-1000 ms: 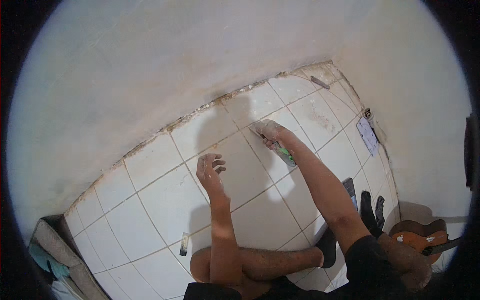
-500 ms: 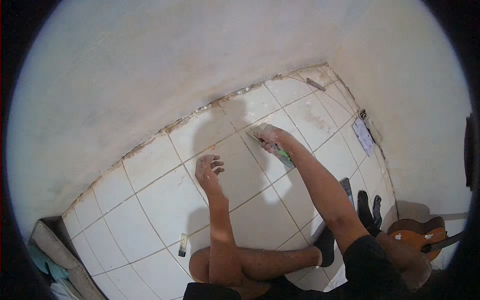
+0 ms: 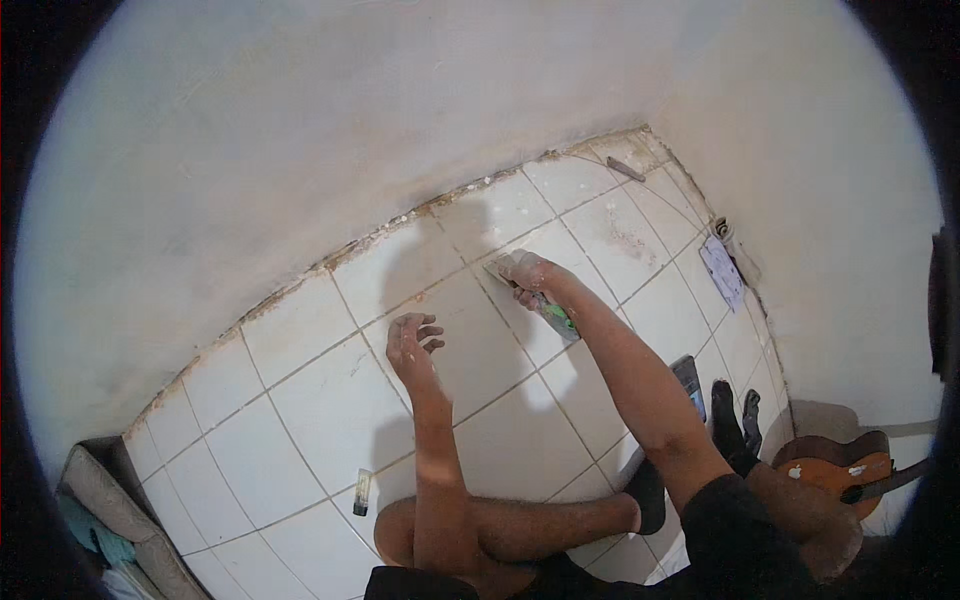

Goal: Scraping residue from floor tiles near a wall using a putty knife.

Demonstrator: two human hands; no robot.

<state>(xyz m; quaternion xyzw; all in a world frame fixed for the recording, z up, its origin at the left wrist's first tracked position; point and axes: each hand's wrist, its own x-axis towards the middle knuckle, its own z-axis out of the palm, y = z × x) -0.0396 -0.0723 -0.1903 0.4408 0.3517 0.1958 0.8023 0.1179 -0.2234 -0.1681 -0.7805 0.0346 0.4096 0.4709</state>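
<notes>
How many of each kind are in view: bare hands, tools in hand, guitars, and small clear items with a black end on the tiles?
Bare hands: 2 (left hand, right hand)
Tools in hand: 1 (green-marked tool)
Guitars: 1 (orange-brown guitar)
Small clear items: 1 (clear-and-black item)
Total: 5

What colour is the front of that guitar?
The guitar has an orange-brown front, seen best in the head view.
</notes>
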